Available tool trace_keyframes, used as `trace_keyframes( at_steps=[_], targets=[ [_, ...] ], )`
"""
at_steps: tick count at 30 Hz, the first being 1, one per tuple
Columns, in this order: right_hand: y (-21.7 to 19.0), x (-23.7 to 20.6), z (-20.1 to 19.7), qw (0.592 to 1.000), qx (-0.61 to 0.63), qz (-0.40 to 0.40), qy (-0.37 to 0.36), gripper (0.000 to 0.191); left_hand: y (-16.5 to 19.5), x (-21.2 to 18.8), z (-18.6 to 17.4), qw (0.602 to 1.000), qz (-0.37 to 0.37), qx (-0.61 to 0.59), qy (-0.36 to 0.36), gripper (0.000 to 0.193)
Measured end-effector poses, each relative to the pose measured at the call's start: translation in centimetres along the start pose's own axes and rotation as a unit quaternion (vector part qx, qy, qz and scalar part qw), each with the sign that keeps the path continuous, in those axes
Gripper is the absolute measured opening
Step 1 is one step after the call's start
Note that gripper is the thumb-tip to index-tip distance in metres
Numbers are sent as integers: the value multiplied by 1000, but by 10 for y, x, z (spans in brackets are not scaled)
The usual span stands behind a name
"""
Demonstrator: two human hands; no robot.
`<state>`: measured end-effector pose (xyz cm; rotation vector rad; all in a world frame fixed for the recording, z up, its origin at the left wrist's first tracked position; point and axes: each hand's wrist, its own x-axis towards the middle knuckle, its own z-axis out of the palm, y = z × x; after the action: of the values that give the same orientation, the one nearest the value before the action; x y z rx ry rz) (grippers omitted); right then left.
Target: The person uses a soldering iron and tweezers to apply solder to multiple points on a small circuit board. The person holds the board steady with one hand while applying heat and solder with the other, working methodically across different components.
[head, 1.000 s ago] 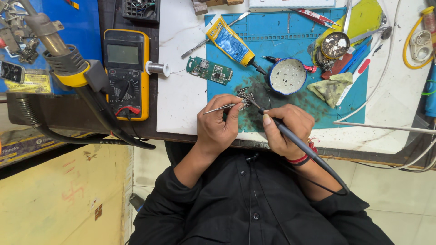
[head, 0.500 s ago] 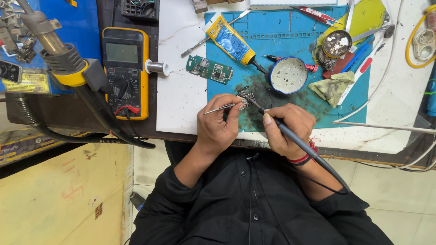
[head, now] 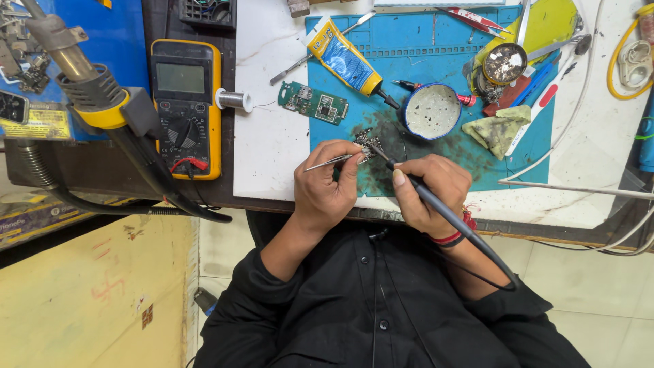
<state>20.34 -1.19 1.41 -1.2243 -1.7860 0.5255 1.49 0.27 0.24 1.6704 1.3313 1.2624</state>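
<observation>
Steel tweezers [head: 330,162] sat pinched in my left hand [head: 327,187], my right hand [head: 426,191] gripped the soldering iron [head: 443,211], both tips meeting on the small circuit board [head: 366,142] just ahead of my hands.

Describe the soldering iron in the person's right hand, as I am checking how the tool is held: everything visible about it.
The soldering iron is a slim dark pen-shaped tool, held like a pencil in the right hand. Its thin metal tip points up and left, meeting the small dark circuit piece on the blue mat. The handle slants down to the right past the wrist, where a black cord loops over the black sleeve.
</observation>
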Motion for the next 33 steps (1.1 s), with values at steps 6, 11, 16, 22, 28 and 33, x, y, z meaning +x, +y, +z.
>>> trace_keyframes(
  at_steps=[6, 11, 16, 22, 28, 33],
  targets=[
    [0, 0, 0, 1000, -6, 2, -4, 5, -1, 0, 0, 1000, 3, -1, -1, 12],
    [2, 0, -1, 1000, 1, -3, -4, 6, -1, 0, 1, 1000, 7, -4, 2, 12],
    [2, 0, -1, 1000, 4, -9, -1, 6, -1, 0, 0, 1000, 3, -2, 0, 12],
    [2, -1, -2, 1000, 2, -1, -8, 5, -1, -1, 1, 1000, 6, 1, 2, 12],
    [1, -2, -2, 1000, 4, -6, -2, 5, -1, 0, 0, 1000, 8, 2, 0, 12],
    [1, -1, -1, 1000, 4, 2, 1, 6, -1, 0, 0, 1000, 3, 2, 0, 12]
  ],
)
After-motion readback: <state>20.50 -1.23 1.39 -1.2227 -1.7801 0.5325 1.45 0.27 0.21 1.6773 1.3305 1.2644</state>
